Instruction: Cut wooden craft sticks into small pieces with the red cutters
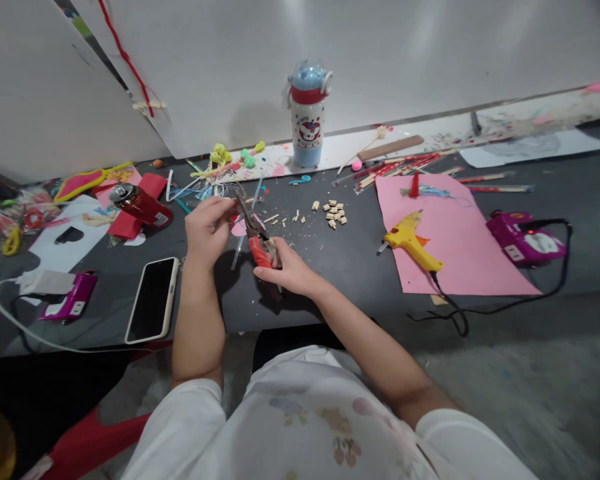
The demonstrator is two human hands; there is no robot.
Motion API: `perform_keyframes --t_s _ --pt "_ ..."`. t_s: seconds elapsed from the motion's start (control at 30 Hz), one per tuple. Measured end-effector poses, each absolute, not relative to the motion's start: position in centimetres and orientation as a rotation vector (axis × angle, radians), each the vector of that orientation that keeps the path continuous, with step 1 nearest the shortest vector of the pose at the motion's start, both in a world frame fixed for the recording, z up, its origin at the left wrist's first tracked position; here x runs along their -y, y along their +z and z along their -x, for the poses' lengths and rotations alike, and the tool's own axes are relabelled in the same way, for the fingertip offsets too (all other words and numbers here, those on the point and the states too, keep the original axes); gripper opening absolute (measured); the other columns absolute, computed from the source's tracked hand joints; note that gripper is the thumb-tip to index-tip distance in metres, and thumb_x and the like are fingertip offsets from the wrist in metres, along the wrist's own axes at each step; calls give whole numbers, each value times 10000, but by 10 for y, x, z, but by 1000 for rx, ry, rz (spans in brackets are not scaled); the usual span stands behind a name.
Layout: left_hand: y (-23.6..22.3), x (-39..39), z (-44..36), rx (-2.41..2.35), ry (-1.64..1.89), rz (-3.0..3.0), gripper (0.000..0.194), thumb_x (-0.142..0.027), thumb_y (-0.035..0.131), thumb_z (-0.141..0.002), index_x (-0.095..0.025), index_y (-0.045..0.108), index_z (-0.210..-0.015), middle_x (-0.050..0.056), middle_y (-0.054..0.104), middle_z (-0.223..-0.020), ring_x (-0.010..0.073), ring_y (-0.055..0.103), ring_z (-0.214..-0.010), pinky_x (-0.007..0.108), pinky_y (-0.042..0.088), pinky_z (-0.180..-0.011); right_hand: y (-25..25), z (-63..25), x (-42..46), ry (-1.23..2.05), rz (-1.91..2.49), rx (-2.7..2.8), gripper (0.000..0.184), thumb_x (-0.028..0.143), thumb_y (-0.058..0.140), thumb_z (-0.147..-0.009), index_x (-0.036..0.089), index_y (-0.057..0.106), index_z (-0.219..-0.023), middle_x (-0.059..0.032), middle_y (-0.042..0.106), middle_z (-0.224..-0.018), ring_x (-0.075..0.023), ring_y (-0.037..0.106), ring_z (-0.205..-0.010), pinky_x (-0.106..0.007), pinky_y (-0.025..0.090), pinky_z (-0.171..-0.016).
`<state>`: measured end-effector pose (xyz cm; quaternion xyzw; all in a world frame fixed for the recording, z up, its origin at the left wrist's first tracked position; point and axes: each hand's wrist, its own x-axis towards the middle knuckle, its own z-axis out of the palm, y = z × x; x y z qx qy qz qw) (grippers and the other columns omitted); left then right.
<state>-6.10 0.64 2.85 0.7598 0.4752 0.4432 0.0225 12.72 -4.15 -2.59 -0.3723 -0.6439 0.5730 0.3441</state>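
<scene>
My right hand (293, 268) is wrapped around the red handles of a pair of pliers (257, 235), whose metal jaws point up and to the left. Close beside those jaws, the fingers of my left hand (209, 223) are pinched together. What they hold, if anything, is too small to make out. To the right of the pliers lies a cluster of short cut wooden pieces (336, 215), with thinner bits (296, 216) scattered between. A clear plastic strip (239, 252) lies on the table under the pliers.
A water bottle (308, 127) stands at the back. On the right, a yellow glue gun (414, 244) rests on pink paper (465, 267), near a purple power unit (523, 240). At left lie a phone (153, 300), a tipped red can (143, 205) and another purple unit (75, 297).
</scene>
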Motion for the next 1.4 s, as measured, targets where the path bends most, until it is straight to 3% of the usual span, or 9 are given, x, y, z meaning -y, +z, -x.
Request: perform_keyframes --t_s 0.43,0.53,0.7,0.8,0.9,1.0,1.13,1.3,1.4 --pt "27 -9 64 -1490 1313 -2367 251 -165 495 -829 -239 703 -948 32 689 -870 151 644 -808 294 513 -738 -25 -126 41 1517 940 1647 555 533 652 -729 179 408 -1079 5 487 -844 -135 486 -722 -291 411 -662" --pt "26 -11 61 -1511 1302 -2434 204 -223 504 -868 -235 692 -946 36 687 -866 162 635 -842 324 501 -803 -27 -125 40 1475 943 1647 483 539 629 -744 186 413 -993 18 462 -805 -131 469 -703 -295 405 -664" --pt "27 -8 51 -1638 1521 -2436 227 -388 563 -864 -233 636 -1012 82 619 -1053 220 561 -1048 398 431 -940 -30 -124 38 1438 1032 1578 496 568 621 -729 196 406 -977 12 455 -830 -145 476 -753 -313 418 -711" --pt "27 -4 50 -1640 1587 -2354 310 -463 478 -898 -209 602 -771 49 592 -799 179 572 -827 343 454 -788 -29 -124 38 1445 1087 1506 521 588 615 -715 195 407 -986 0 466 -850 -159 489 -784 -320 427 -717" --pt "25 -4 50 -1437 1187 -2327 499 -552 369 -915 -195 541 -611 13 532 -591 137 518 -605 292 418 -617 -27 -124 37 1443 1119 1467 544 598 614 -699 190 411 -996 -14 481 -865 -171 508 -804 -326 438 -712" --pt "23 -6 46 -1220 695 -2190 603 -696 323 -857 -174 562 -672 13 569 -625 132 509 -586 269 404 -559 -26 -124 37 1431 1116 1446 563 594 617 -684 188 418 -1018 -24 498 -895 -175 529 -817 -330 459 -704" --pt "19 -6 35 -1012 529 -2012 689 -802 390 -747 -142 580 -792 55 632 -787 165 562 -719 292 467 -675 -28 -122 35 1435 1124 1439 618 544 651 -659 170 419 -1094 -41 531 -929 -179 552 -823 -352 485 -719" --pt "17 -3 31 -916 527 -1823 634 -576 667 -719 -141 547 -1164 75 670 -888 193 621 -784 325 496 -752 -27 -122 36 1412 962 1492 858 434 710 -667 186 271 -1361 -108 553 -1198 -208 589 -1002 -385 497 -861" --pt "17 -3 30 -914 551 -1819 629 -521 708 -696 -143 560 -1176 106 666 -991 222 633 -879 347 500 -800 -23 -123 38 1419 918 1500 983 409 745 -649 177 184 -1422 -130 556 -1247 -235 582 -1092 -401 491 -919"
